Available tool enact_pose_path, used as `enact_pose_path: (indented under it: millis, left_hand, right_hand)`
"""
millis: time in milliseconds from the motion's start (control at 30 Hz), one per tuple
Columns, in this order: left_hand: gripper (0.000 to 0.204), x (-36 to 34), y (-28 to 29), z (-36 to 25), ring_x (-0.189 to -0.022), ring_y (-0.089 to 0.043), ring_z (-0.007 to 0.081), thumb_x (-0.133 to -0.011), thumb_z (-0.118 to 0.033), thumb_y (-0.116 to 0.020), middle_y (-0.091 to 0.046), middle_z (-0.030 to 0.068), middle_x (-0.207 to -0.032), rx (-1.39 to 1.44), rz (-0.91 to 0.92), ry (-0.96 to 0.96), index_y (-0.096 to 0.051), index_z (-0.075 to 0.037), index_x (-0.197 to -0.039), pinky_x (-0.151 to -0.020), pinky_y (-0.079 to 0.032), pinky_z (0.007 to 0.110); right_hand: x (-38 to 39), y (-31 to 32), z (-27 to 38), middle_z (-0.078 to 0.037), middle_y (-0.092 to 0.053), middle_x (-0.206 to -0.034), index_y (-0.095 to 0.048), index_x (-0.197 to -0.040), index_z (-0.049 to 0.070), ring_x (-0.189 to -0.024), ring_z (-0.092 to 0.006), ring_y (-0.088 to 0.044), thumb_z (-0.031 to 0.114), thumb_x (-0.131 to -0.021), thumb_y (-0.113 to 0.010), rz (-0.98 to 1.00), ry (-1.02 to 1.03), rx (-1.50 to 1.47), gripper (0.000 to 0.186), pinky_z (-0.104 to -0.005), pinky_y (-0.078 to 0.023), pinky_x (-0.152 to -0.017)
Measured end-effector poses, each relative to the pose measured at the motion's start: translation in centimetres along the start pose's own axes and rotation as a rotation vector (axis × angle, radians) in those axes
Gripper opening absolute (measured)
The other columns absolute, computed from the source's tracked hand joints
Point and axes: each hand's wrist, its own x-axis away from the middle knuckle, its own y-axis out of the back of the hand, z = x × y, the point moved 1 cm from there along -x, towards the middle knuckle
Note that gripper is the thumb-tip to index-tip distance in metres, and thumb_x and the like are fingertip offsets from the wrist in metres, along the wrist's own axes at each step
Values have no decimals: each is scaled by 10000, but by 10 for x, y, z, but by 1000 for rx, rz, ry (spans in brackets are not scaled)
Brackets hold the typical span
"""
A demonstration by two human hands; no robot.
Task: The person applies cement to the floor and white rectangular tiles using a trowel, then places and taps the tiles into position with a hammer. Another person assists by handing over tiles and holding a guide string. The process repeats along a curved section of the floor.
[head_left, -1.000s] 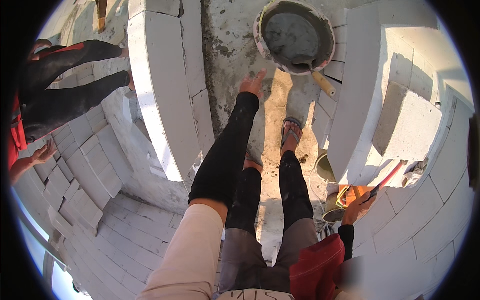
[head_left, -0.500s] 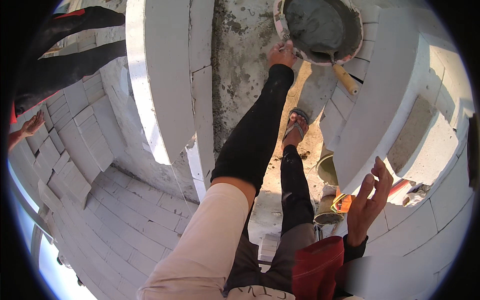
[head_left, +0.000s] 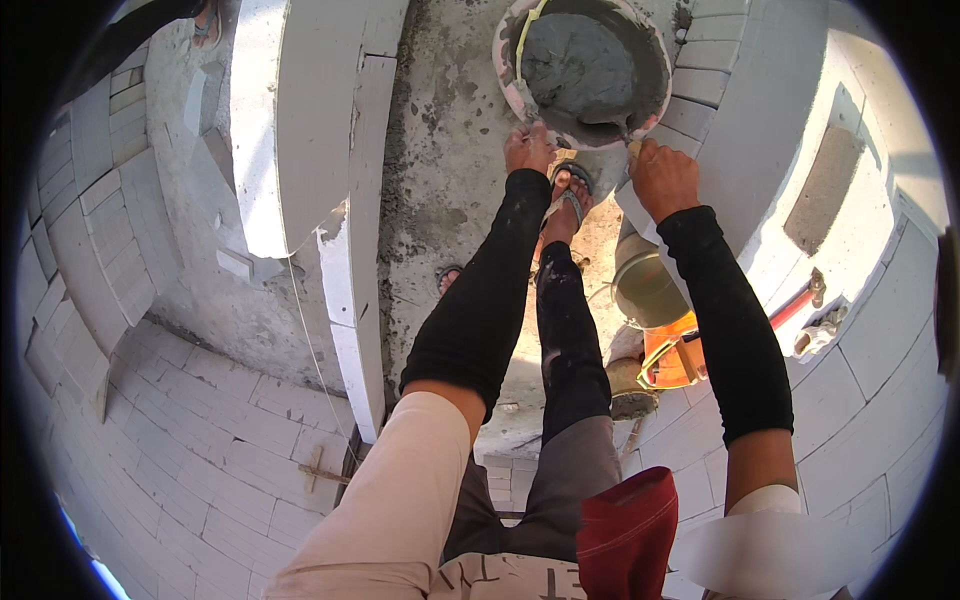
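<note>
A round pinkish tub [head_left: 508, 92] of wet grey mortar [head_left: 580, 62] stands at the top of the view, a yellow strip running over its left rim. My left hand [head_left: 530, 150] is closed at the tub's near rim, its fingertips partly hidden. At the near right of the rim, my right hand [head_left: 664, 178] is wrapped round the wooden handle of a trowel [head_left: 634, 148]. Its blade reaches into the tub and lies partly in the mortar. Most of the handle is covered by my fingers.
A white block wall [head_left: 318, 120] rises on the left, another [head_left: 770, 90] on the right. By my sandalled foot [head_left: 568, 195] stand a bucket [head_left: 650, 290] of murky liquid and an orange container [head_left: 675, 362]. A string [head_left: 312, 345] hangs off the left wall. Another person's foot [head_left: 206, 24] shows top left.
My right hand has gone from open in the air, at lower right, up to the trowel handle and closed on it. My left hand stays at the tub rim. The view has shifted.
</note>
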Motion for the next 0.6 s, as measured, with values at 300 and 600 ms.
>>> enact_pose_path:
  millis: [300, 600]
  left_hand:
    - [799, 82, 148, 41, -751, -663, 172, -843, -691, -802, -635, 82, -881, -215, -152, 130, -648, 9, -1194, -671, -580, 342]
    - [949, 93, 187, 37, -799, -738, 209, -842, -810, -707, -668, 142, -979, -383, -54, 143, -660, 71, -1191, -641, -574, 322]
  right_hand:
    - [119, 95, 86, -88, -668, -739, -574, -1115, 55, -727, -293, -739, 132, -925, -652, 207, 90, 127, 219, -444, -557, -633]
    - [80, -21, 100, -111, -694, -808, -543, -1109, 78, -669, -283, -728, 180, -981, -612, 8, 334, 86, 177, -414, -532, -576]
